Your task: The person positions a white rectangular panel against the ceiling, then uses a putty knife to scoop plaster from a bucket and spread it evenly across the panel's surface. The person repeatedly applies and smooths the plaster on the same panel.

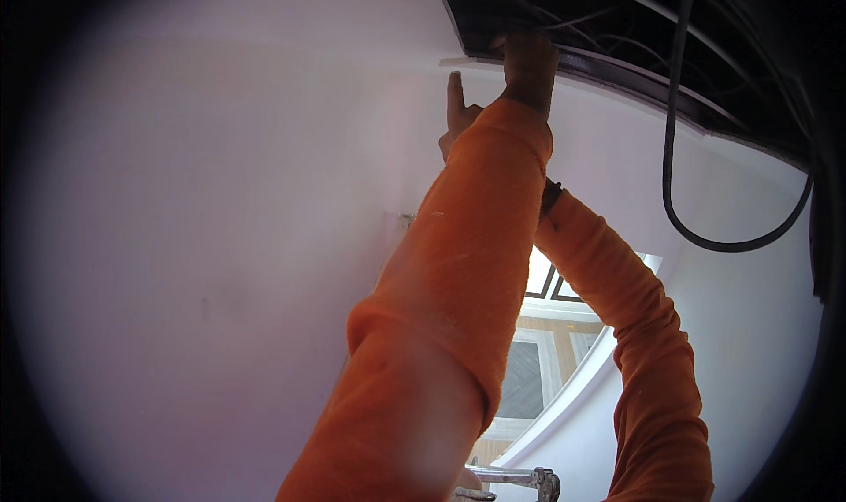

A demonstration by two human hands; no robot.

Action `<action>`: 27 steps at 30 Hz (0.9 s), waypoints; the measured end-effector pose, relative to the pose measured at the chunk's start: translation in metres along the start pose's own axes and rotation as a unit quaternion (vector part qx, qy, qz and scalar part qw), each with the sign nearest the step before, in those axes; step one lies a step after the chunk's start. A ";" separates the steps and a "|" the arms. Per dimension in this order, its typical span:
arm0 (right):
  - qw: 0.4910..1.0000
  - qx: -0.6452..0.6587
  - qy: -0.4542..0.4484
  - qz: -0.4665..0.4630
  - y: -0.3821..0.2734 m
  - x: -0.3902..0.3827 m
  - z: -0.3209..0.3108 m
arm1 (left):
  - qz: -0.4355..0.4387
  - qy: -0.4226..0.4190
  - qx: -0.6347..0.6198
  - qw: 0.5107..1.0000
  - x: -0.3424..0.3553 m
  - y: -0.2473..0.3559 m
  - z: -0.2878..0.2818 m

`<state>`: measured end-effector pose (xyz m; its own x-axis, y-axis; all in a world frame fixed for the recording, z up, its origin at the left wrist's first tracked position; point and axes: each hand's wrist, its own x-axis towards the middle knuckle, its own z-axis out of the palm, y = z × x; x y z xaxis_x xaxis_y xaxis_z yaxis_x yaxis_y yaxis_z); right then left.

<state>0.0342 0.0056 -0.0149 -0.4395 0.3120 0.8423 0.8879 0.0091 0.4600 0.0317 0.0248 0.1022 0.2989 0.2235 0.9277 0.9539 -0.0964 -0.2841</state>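
My left hand is raised at the near edge of a dark opening in the pale surface overhead. Its fingers look curled in and lie in shadow, so what they hold is hidden. Crossing behind the left forearm, my right hand sits just below that edge, with one finger stretched straight up. The orange left sleeve covers the rest of the right hand. A dark band circles the right wrist. Thin wires run inside the opening beside my left hand.
A thick black cable hangs in a loop from the opening at the right. Smooth pale wall fills the left side. Far below, between my arms, are a patterned floor and a metal fitting.
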 end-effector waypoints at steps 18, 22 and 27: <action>0.959 0.236 -0.138 0.073 0.006 0.072 0.018 | 0.010 -0.026 -0.010 1.000 -0.001 0.003 -0.002; 0.963 0.239 -0.085 0.088 0.008 0.072 0.019 | 0.007 -0.021 -0.049 0.999 0.004 0.006 0.000; 0.972 0.156 -0.129 0.123 -0.016 0.054 0.004 | -0.013 -0.064 -0.064 0.996 0.008 0.005 0.001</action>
<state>-0.0030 0.0260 0.0222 -0.1950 0.5682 0.7994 0.9776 0.1783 0.1118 0.0391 0.0274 0.1080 0.2833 0.3478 0.8938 0.9525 -0.2106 -0.2199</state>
